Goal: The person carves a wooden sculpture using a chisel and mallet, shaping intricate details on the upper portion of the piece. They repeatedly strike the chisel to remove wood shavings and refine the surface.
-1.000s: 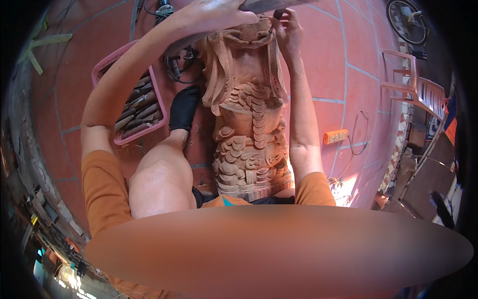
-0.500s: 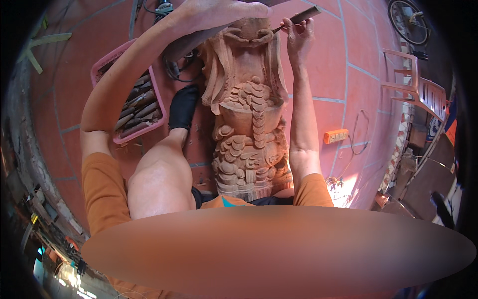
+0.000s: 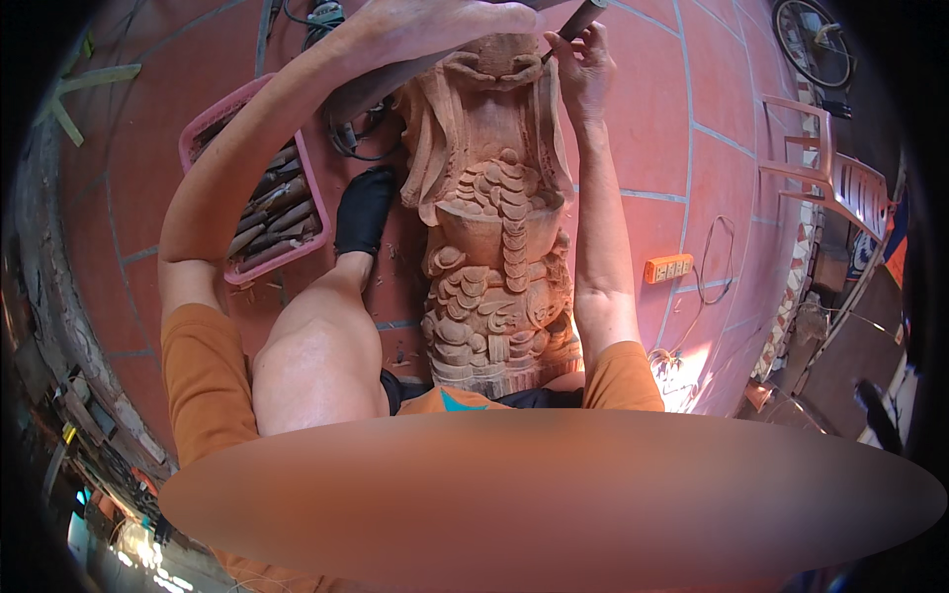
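Observation:
A carved reddish-brown wooden statue [image 3: 499,227] lies lengthwise in front of me, with coins and a bowl shape in relief. My right hand [image 3: 586,64] pinches a chisel [image 3: 578,20] near its blade; the dark handle points up and right. The blade's tip meets the carving at its far end, by the carved hands. Above the far end is my left hand [image 3: 450,22], its thumb stretched out and its other fingers mostly hidden. It is closed on what looks like a dark wooden mallet [image 3: 381,87], partly covered by my forearm.
Left of my leg, a pink basket [image 3: 321,212] holds several wooden-handled tools. A black cable [image 3: 346,143] lies beyond my foot. To the right are an orange power strip [image 3: 668,268] with its cord, a pink plastic chair [image 3: 825,163] and a bicycle wheel [image 3: 813,42]. Wood chips dot the tiles.
My right hand has shifted slightly left, and the chisel's handle has swung left and up to a steeper tilt. The left hand and the statue stay nearly in place.

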{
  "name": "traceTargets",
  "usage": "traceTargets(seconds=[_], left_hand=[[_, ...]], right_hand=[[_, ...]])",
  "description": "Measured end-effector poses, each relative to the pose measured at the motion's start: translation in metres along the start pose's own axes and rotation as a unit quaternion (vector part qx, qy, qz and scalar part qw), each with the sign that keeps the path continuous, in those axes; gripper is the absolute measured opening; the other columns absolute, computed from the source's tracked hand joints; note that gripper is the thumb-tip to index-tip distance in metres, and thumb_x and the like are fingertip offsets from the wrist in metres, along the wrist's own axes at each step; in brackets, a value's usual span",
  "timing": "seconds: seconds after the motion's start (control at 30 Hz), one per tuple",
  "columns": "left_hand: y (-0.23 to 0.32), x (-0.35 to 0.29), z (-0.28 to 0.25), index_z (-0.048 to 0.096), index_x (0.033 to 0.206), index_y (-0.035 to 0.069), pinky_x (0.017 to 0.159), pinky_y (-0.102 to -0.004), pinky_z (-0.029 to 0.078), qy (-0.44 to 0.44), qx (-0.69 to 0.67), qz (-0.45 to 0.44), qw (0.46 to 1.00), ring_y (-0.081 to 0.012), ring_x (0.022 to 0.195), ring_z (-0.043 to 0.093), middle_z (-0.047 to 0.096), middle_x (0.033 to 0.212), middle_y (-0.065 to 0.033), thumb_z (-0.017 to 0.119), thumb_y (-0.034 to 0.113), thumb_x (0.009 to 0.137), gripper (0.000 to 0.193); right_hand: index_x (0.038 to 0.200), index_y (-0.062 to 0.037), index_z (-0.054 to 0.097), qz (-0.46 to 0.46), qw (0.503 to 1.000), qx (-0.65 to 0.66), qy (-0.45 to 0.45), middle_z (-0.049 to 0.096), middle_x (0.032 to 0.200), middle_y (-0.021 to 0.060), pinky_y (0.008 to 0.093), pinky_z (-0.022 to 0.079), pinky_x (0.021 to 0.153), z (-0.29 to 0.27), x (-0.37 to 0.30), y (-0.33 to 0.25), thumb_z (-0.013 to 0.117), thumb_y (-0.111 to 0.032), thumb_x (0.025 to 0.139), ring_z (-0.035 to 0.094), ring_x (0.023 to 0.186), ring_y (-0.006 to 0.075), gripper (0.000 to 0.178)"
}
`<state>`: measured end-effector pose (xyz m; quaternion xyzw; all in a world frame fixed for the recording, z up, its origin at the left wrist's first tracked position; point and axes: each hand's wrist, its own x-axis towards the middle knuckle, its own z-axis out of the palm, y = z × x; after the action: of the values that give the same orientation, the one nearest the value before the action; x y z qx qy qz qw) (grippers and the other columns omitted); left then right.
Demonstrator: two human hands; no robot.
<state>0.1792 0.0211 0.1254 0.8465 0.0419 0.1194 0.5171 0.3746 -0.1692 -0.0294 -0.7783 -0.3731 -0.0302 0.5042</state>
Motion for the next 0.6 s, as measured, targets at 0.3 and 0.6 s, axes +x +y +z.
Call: traceTargets(seconds=[0.3,0.6], left_hand=[[-0.007,0.001,-0.001,0.05,0.129,-0.006,0.09,-0.0532,0.051,-0.044,0.202,-0.068,0.976,-0.0488,0.104,0.067,0.067,0.1,-0.0368,0.067,0.039,0.092,0.061],[-0.002,-0.008,0.016,0.05,0.12,-0.007,0.085,-0.055,0.051,-0.048,0.176,-0.04,0.982,-0.0513,0.099,0.067,0.067,0.096,-0.0368,0.068,0.037,0.093,0.055]], right_hand=[[0.112,-0.0058,0.056,-0.047,0.998,-0.036,-0.007,0.076,0.091,0.0062,0.0295,0.056,0.067,-0.001,-0.002,-0.002,0.081,-0.019,0.091,0.07,0.077,0.0119,0.035],[0.118,-0.0042,0.059,-0.024,0.999,-0.033,-0.035,0.076,0.091,0.0076,0.0302,0.058,0.068,-0.004,-0.003,0.009,0.078,-0.017,0.091,0.071,0.078,0.0125,0.036]])
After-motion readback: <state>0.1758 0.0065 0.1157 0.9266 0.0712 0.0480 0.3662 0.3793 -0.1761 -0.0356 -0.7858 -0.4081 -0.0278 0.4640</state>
